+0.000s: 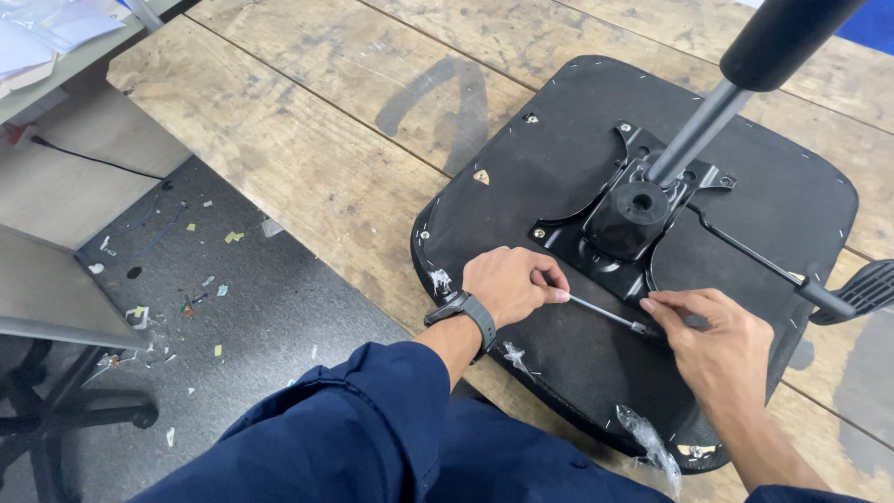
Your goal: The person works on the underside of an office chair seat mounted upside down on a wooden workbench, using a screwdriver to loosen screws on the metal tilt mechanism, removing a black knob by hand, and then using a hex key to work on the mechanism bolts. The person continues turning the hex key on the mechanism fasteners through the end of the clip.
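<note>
The left hand (507, 284) is clenched around a screwdriver (605, 315); the right hand's (722, 349) fingertips pinch its tip against the metal plate (633, 224) on the upturned chair seat (559, 186). Keeping the shaft square should prevent slipping.

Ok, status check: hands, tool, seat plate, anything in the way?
Left hand shut on screwdriver handle. Right hand fingertips steady its tip at black mounting plate. Upturned seat flat on wooden table. Nothing blocking.

Scuffed wooden table (307, 140) up top, paper scraps (177, 279) littering grey floor (251, 317) below, black cable (93, 160) trailing left, chair base (84, 410) at corner.
</note>
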